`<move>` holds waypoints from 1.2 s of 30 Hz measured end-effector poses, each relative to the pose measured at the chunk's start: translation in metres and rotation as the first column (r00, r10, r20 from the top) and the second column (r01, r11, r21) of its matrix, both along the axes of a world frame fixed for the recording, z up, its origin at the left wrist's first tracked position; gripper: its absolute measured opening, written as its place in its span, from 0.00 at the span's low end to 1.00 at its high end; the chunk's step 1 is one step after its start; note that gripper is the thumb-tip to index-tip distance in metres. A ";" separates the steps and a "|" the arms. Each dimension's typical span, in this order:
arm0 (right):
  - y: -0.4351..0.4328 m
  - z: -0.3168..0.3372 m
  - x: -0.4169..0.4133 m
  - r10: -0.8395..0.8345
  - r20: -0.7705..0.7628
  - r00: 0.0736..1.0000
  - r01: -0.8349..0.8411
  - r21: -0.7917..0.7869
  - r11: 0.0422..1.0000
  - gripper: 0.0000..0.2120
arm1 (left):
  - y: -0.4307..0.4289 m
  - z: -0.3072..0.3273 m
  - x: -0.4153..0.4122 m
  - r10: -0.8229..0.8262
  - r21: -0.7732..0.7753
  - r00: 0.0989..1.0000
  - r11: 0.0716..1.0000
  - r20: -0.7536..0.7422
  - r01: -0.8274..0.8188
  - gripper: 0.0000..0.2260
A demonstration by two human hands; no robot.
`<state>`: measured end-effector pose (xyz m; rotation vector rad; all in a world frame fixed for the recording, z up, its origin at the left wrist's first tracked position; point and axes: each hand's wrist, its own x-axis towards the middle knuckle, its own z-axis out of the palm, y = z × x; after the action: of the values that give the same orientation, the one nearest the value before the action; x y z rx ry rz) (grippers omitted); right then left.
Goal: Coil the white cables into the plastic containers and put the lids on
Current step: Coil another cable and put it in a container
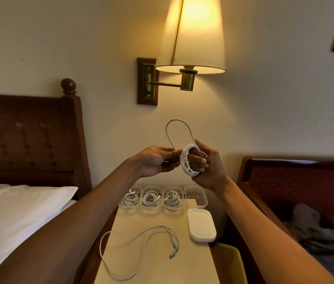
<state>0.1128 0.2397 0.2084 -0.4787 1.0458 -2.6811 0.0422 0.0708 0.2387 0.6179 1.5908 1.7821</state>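
My right hand (207, 165) grips a coil of white cable (186, 160) wound round its fingers, held up in front of the wall. A loose loop of that cable arcs upward and comes down to my left hand (158, 158), which pinches the cable's free end beside the coil. Below, on the bedside table (162, 269), stand three clear plastic containers, each with a coiled cable: left (131, 198), middle (151, 198), right (172, 199). A fourth container (197, 195) stands bare at the row's right end. A second white cable (141, 249) lies uncoiled on the table. A stack of white lids (201, 224) sits at the right.
A bed with a white pillow (18, 212) and dark headboard lies to the left. A red upholstered chair (297, 181) with grey cloth stands to the right. A lit wall lamp (192, 37) hangs above my hands.
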 end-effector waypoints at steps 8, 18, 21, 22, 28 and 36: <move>-0.006 0.000 0.005 -0.346 0.034 0.938 0.337 0.160 0.928 0.23 | 0.008 -0.006 0.006 0.150 -0.044 0.989 0.988 0.005 -0.150 0.09; -0.007 -0.007 0.005 -0.529 0.015 0.848 0.509 0.253 0.823 0.23 | 0.006 -0.003 0.014 0.096 -0.186 0.995 0.978 -0.009 -0.096 0.16; -0.012 -0.007 0.007 -0.591 -0.007 0.807 0.571 0.270 0.776 0.24 | 0.010 0.000 0.017 0.138 -0.226 0.989 0.963 -0.061 -0.148 0.16; -0.014 -0.006 0.007 -0.599 -0.019 0.801 0.579 0.282 0.765 0.24 | 0.011 0.002 0.017 0.169 -0.233 0.984 0.956 -0.062 -0.179 0.16; -0.028 0.010 0.005 -0.618 -0.114 0.778 0.615 0.335 0.713 0.23 | 0.015 0.009 0.014 0.342 -0.215 0.939 0.920 0.039 -0.326 0.10; -0.028 0.011 0.004 -0.582 -0.055 0.812 0.579 0.214 0.787 0.25 | 0.009 0.012 0.018 0.275 -0.303 0.948 0.901 -0.157 -0.312 0.09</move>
<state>0.1172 0.2114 0.2190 -0.0903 1.7015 -3.0006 0.0600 0.0796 0.2504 0.3359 2.0915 1.6566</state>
